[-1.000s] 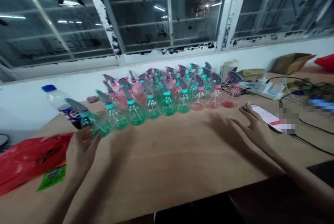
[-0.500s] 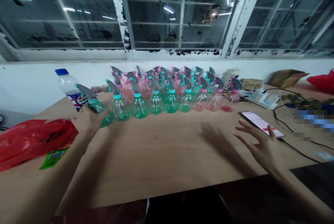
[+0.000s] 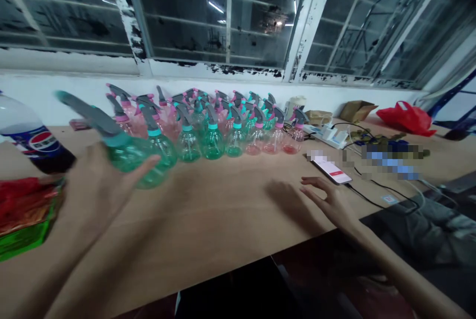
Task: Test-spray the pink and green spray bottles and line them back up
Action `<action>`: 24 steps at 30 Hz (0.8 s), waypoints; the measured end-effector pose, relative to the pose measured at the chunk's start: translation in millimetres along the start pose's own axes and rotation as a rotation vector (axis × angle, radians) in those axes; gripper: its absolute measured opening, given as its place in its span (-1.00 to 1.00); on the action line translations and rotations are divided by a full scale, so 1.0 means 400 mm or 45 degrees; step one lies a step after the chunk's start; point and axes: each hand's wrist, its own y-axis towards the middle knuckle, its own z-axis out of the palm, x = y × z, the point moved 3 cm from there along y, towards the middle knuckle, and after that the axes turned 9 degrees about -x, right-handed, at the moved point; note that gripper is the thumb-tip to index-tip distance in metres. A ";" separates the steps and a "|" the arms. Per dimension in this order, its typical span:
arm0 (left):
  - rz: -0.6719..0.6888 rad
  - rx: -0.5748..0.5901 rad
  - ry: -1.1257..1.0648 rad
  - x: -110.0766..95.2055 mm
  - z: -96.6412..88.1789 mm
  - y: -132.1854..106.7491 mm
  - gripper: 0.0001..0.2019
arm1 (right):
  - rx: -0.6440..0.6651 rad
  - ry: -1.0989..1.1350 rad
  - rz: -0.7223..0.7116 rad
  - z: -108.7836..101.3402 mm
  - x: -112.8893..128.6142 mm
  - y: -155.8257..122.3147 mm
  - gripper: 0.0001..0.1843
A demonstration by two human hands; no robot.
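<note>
My left hand [image 3: 94, 192] is wrapped round a green spray bottle [image 3: 128, 158] with a grey trigger head and turquoise collar. The bottle leans, its nozzle toward the upper left; motion blurs both. Whether its base touches the table is unclear. Beside it stands a front row of spray bottles: clear green ones [image 3: 189, 145] with green liquid, then pink ones [image 3: 273, 140] with a little reddish liquid. More pink and green bottles crowd behind. My right hand [image 3: 330, 205] hovers over the table near a phone [image 3: 330, 166], thumb and fingers apart, holding nothing.
At the left are a cola bottle [image 3: 39, 143] and a red and green packet [image 3: 28, 239]. A power strip [image 3: 329, 135], cables, paper bags and a red plastic bag [image 3: 405, 118] line the right. The wooden table [image 3: 223, 220] ends at a front edge; windows rise behind.
The view has swung right and closer, so things sit further left. My left hand's bottle looks larger and more tilted. My right hand's fingers have drawn somewhat closer together.
</note>
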 end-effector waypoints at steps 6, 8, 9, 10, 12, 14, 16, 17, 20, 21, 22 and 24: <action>0.382 0.352 -0.310 -0.280 0.073 -0.171 -0.30 | 0.193 0.296 -0.100 0.036 0.115 0.004 -0.47; 0.476 0.364 -0.362 -0.333 0.098 -0.207 -0.34 | 0.232 0.397 -0.177 0.048 0.159 0.010 -0.32; 0.526 0.362 -0.395 -0.356 0.108 -0.221 -0.37 | 0.242 0.438 -0.189 0.054 0.178 0.015 -0.24; 0.580 0.361 -0.427 -0.378 0.114 -0.235 -0.40 | 0.246 0.472 -0.197 0.061 0.195 0.021 -0.17; 0.682 0.347 -0.500 -0.416 0.121 -0.260 -0.44 | 0.220 0.560 -0.195 0.074 0.222 0.031 -0.06; 0.757 0.364 -0.577 -0.449 0.122 -0.286 -0.45 | 0.173 0.643 -0.115 0.086 0.236 0.040 -0.09; 0.791 0.407 -0.665 -0.475 0.125 -0.311 -0.42 | 0.112 0.687 -0.011 0.093 0.241 0.044 -0.24; 0.793 0.417 -0.707 -0.484 0.126 -0.321 -0.40 | 0.082 0.696 0.031 0.095 0.241 0.045 -0.34; 0.765 0.384 -0.768 -0.499 0.133 -0.340 -0.30 | 0.018 0.703 0.089 0.092 0.239 0.047 -0.56; 0.760 0.364 -0.773 -0.499 0.137 -0.343 -0.25 | 0.012 0.705 0.091 0.090 0.238 0.049 -0.58; 0.763 0.355 -0.773 -0.498 0.141 -0.345 -0.20 | 0.017 0.707 0.088 0.089 0.238 0.050 -0.58; 0.784 0.358 -0.781 -0.489 0.149 -0.348 -0.14 | 0.029 0.705 0.073 0.085 0.240 0.056 -0.57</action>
